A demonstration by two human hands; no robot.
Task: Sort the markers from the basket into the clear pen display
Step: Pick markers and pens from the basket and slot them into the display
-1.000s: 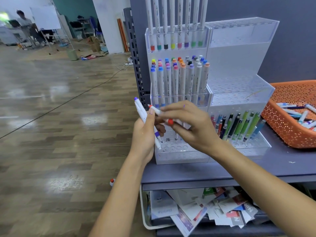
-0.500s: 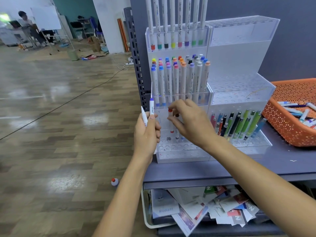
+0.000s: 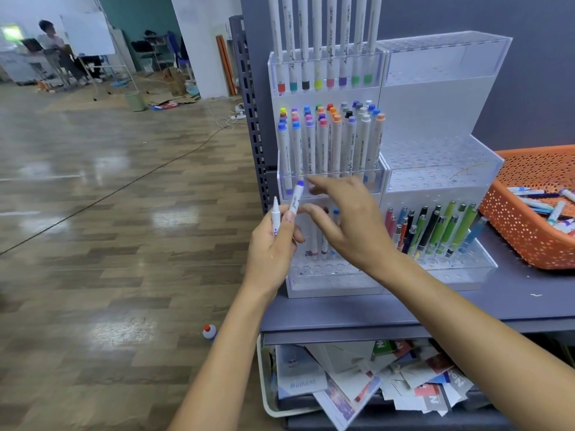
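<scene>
**A:** Where are your hands?

**B:** Your left hand (image 3: 273, 244) is raised in front of the left unit of the clear pen display (image 3: 435, 104). Its fingers are curled round two markers held upright. The purple-capped marker (image 3: 296, 199) is pinched under your thumb, and a second marker (image 3: 275, 213) with a whitish end stands just to its left.

**A:** And the other one?

**B:** Your right hand (image 3: 351, 225) reaches in from the right with its fingers (image 3: 314, 182) spread and loosely bent, gripping nothing. The forefinger tip is just beside the purple cap and the thumb is close to the barrel. The hand is blurred, so I cannot tell whether either one touches the marker.

**A:** What about the display?

**B:** It stands on the grey table (image 3: 466, 306). The left unit has a top row of long markers (image 3: 317, 42) and a middle tier packed with coloured-cap markers (image 3: 336, 141). A few standing markers (image 3: 315, 244) sit in its bottom tier, partly behind your right hand. The bottom tier of the right unit holds leaning pens (image 3: 435, 228) in green, black and blue.

**A:** And the basket?

**B:** The orange basket (image 3: 525, 241) sits at the right end of the table, near the display. Loose markers (image 3: 541, 206) lie inside it.

**A:** Anything lower down?

**B:** Papers (image 3: 373, 381) are heaped under the table, and a small red-capped bottle (image 3: 209, 331) lies on the wooden floor (image 3: 93, 244).
</scene>
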